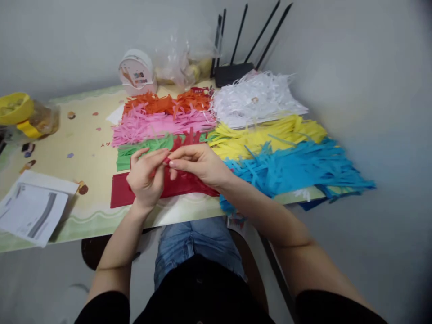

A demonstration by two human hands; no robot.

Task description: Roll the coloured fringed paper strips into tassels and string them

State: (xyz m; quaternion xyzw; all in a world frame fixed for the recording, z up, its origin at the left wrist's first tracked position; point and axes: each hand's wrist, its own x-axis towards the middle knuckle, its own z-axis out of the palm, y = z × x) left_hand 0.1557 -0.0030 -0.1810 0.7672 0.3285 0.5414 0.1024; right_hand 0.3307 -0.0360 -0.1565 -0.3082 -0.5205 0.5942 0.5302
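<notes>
Over the front of the table, my left hand [147, 176] and my right hand [200, 165] meet with fingertips pinched together. Between them is a small red piece of paper [166, 160], seemingly twisted; its exact shape is too small to make out. Beneath both hands lies red fringed paper [119, 191], its uncut band to the left and strips partly covered by my fingers. Green fringed paper [125, 157] lies just behind my left hand. To the right of my right forearm spreads blue fringed paper [290, 168], with yellow fringed paper [270, 135] behind it.
Pink [162, 120], orange [145, 104] and white fringed paper [256, 96] lie farther back. A black router [232, 74] with several antennas stands by the wall, near a white container [137, 72] and a clear plastic bag [178, 65]. Printed papers [37, 207] and a yellow-topped jar [43, 119] are at left.
</notes>
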